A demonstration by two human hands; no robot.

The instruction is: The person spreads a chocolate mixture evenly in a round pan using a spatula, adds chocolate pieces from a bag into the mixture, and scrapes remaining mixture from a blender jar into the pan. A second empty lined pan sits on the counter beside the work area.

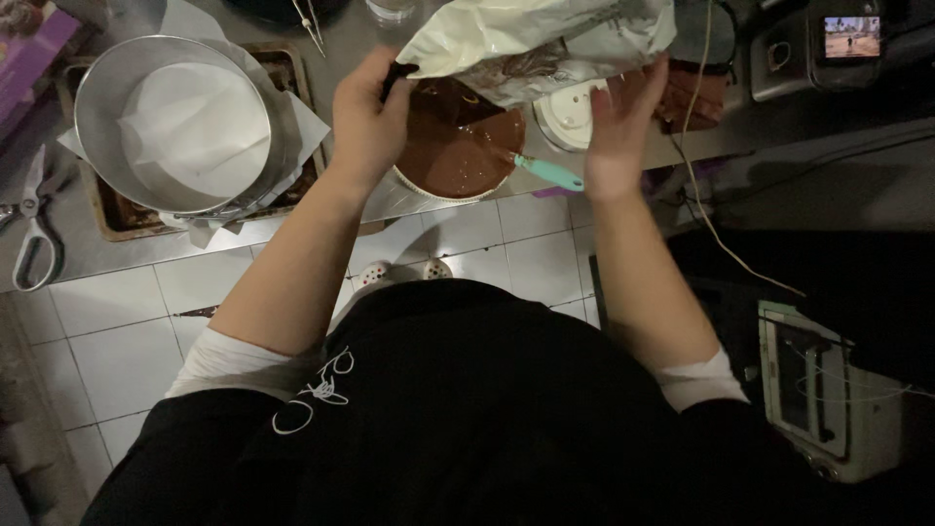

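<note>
Both hands were up at the top centre of the frame, clamped on a large pale bag (541, 44). The left hand (368, 112) gripped its lower left corner, fingers curled round the edge. The right hand (616, 127) lay flat and open-palmed against the bag's right side, steadying it. The bag hung tilted directly above a round bowl (458, 146) of brown batter, its mouth facing down toward the bowl; whether anything was falling out could not be told.

A teal-handled spatula (547, 172) rested in the batter, handle sticking out over the rim toward the lower right. To the left sat a round metal cake tin (97, 107) lined with white paper, standing on a dark tray (112, 214). Scissors (34, 229) lay at the far left of the worktop (88, 255).

Judgement: the pour would go best with the bag's mouth kept low and centred over the bowl, tipped slowly by the left hand while the right checked the flow, since the spatula handle and near rim left little margin for spills.
</note>
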